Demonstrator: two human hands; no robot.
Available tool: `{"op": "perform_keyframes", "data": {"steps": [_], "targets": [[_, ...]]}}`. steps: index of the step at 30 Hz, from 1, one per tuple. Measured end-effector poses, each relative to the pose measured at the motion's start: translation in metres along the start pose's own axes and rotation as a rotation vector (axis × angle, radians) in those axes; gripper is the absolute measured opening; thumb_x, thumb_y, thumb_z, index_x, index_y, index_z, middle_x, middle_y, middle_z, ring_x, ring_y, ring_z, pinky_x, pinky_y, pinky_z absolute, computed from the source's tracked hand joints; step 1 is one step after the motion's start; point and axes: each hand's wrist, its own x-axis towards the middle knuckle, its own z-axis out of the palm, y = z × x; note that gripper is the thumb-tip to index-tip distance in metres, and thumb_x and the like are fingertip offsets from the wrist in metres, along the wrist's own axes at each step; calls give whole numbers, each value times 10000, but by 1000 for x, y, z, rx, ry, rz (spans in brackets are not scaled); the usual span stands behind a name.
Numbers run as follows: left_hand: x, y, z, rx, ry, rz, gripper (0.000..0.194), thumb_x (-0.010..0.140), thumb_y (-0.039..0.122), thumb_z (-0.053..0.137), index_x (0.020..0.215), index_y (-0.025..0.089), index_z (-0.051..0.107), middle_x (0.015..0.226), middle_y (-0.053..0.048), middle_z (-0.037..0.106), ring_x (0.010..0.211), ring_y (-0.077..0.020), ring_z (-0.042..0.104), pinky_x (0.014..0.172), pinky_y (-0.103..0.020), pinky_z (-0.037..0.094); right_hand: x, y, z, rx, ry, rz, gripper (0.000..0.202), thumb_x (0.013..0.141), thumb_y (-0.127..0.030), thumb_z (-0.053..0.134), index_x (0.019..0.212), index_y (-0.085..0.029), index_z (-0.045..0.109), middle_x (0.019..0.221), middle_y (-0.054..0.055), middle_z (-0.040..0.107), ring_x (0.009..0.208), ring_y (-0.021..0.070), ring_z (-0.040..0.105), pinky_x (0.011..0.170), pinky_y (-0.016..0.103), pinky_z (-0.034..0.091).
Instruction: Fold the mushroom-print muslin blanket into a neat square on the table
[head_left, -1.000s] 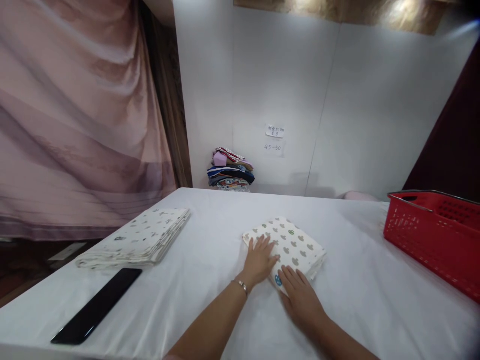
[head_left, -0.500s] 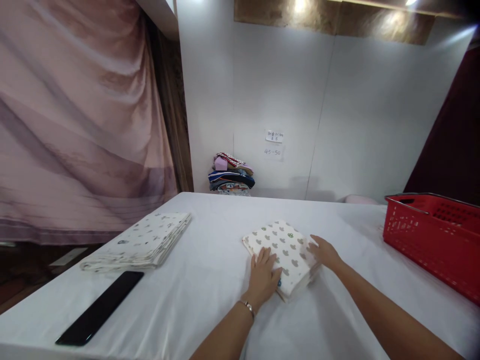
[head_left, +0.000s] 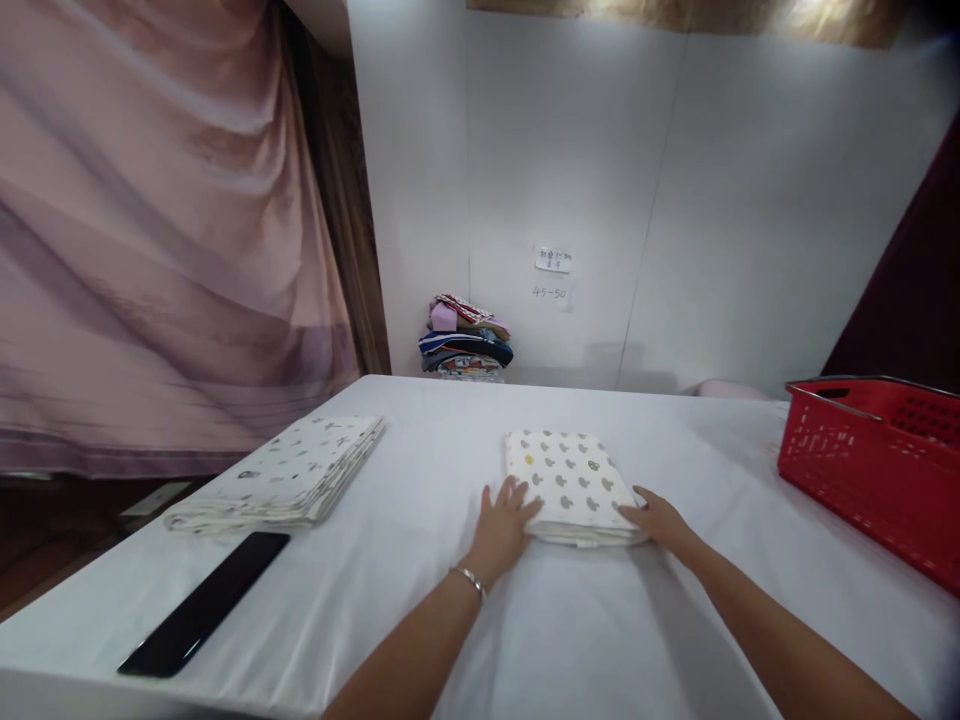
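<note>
A folded white cloth with grey mushroom-like prints lies squarely on the white table, its layered folded edge facing me. At its left front corner rests my left hand, fingers apart, a silver bracelet on the wrist. My right hand touches the right front corner, thumb and fingers spread along the side. Neither hand is closed round the cloth.
On the left lies a folded stack of printed white cloth, with a black flat phone-like object in front. A red basket stands at the right. Piled fabrics are beyond the table, near the wall.
The patterned cloth has been turned from a slanted position to lie square, its folded edge now towards me. My left hand has shifted from on top to the left corner.
</note>
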Motion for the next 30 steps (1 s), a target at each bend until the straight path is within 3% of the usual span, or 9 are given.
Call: {"op": "perform_keyframes", "data": {"steps": [3,7,10,15,18,22,27,30], "targets": [[2,-17,-6,7,-32,11,596,732,151,529,1297,323,448,1454,-41,319,1368,-266,183,1068,-570,162,-21,-2,6,52,-31,60,675,722,-488,583,1295,-147,475,947,104,677,828,241,647,752,338,484],[-10,-9,5,-16,2,66,608,723,179,523,1314,283,428,1454,-31,320,1365,-247,200,1079,-515,204,-38,-21,-3,133,-47,168,793,719,-525,588,1356,-99,387,1090,160,626,949,270,615,783,352,484],[-13,-6,11,1,73,75,534,771,134,433,1271,317,468,1414,20,392,1340,-227,270,1067,-513,232,-46,-40,-15,204,-135,230,819,726,-480,606,1396,-112,314,1114,173,607,891,254,628,677,323,511],[-5,-28,2,76,149,-11,500,794,56,349,1145,330,577,1320,37,507,1309,-246,327,1054,-531,223,-75,-60,-13,470,-341,298,926,715,-420,665,1445,-184,147,721,57,660,518,184,603,468,300,491],[-7,-31,-4,83,162,-96,527,755,17,368,1150,293,581,1329,-6,499,1319,-259,305,1059,-538,204,-92,-60,-4,585,-374,263,912,757,-421,638,1450,-196,89,594,3,620,453,167,581,419,264,469],[-15,-7,-5,45,158,-42,510,738,45,421,1194,234,548,1354,-44,470,1328,-244,279,1084,-513,163,-98,-54,0,710,-321,332,869,812,-393,599,1452,-192,46,622,-1,620,503,156,618,460,251,501],[-14,44,2,-86,144,119,350,871,230,421,1203,248,530,1254,-34,556,1217,-212,409,1091,-477,155,-100,-55,-1,808,-343,330,789,848,-356,575,1447,-198,87,633,3,621,544,159,643,504,261,527],[-6,65,7,-131,115,162,330,873,273,460,1195,253,530,1197,-32,581,1148,-202,456,1078,-448,188,-106,-56,-1,857,-319,329,752,862,-324,560,1444,-189,103,663,14,630,532,151,639,481,247,515]]}}
